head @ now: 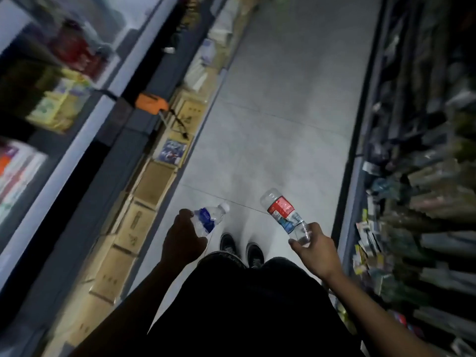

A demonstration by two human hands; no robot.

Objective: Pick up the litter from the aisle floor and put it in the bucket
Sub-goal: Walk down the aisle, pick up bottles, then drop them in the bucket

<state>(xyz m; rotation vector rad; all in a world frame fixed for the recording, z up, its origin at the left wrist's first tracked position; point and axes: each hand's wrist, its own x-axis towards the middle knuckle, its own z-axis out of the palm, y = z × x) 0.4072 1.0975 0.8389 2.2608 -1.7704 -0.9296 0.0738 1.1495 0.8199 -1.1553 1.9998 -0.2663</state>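
bottles in both hands: left hand (184,238) fingers wrapped on blue bottle (210,219), right hand (313,247) fingers pinching red bottle (282,211) at its neck end, base up. both off the floor (283,99), likely carried to bucket; bucket not in view.

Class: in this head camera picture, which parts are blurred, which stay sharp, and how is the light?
Head view: shelves on both sides smear with motion blur; the blue-label bottle in the left hand and the red-label bottle in the right hand stay fairly sharp; lighting dim, edges bowed by the wide lens.
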